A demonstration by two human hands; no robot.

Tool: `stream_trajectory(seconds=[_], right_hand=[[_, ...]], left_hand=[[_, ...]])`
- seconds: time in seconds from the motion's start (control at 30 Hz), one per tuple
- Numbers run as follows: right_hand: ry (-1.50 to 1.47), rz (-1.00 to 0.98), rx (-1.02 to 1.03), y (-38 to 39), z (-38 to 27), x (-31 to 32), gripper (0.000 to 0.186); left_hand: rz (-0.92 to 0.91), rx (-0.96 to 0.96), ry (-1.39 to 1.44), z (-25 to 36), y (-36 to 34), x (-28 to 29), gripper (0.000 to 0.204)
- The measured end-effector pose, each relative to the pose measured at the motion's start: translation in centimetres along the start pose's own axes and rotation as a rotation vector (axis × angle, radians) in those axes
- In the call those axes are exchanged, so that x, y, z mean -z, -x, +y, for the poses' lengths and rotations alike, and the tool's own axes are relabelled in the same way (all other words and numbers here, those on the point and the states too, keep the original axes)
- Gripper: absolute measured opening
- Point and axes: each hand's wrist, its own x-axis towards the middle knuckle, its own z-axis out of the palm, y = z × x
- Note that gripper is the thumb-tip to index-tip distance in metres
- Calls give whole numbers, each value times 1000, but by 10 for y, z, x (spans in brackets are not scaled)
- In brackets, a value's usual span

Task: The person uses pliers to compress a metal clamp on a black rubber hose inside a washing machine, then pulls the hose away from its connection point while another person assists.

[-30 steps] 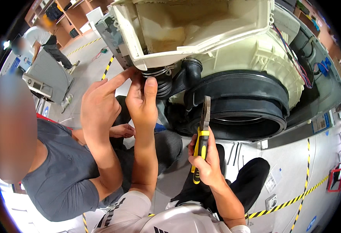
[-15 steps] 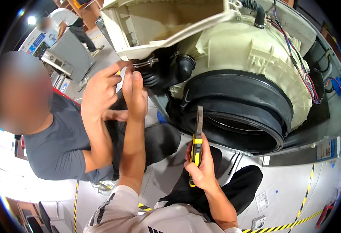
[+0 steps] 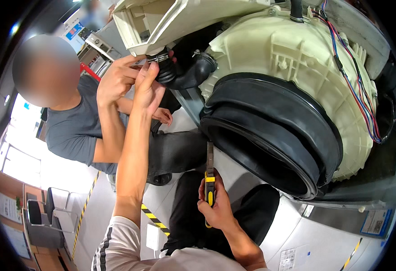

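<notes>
My left hand [image 3: 147, 92] is raised to a black corrugated hose [image 3: 165, 72] below a cream plastic housing [image 3: 166, 27]. Its thumb lies against the hose, just under a metal clamp [image 3: 158, 58]; its other fingers are mostly hidden behind, with fingertips visible past the hose's far side. A co-worker's hand [image 3: 115, 80] reaches a finger to the same clamp from the left. Lower down, my right hand [image 3: 218, 207] is closed around pliers [image 3: 210, 178] with black and yellow handles, their grey jaws pointing up, apart from the machine.
A large cream tub [image 3: 270, 54] with a black rubber door gasket [image 3: 270, 126] fills the right side. Coloured wires [image 3: 349, 77] run down it. The co-worker [image 3: 71, 122] sits close on the left, a knee near the gasket. Chairs [image 3: 49, 212] stand farther left.
The view has shifted, bringing the gasket larger and lower. My left hand has its thumb up against the hose below the clamp. The co-worker's other hand now shows. The pliers stay in my right hand.
</notes>
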Motion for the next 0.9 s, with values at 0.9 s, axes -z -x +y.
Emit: stream_trajectory(seconds=[0.9], right_hand=[[109, -47, 127, -65, -33, -15, 87]], left_hand=[[265, -142, 175, -27, 19, -20, 52]])
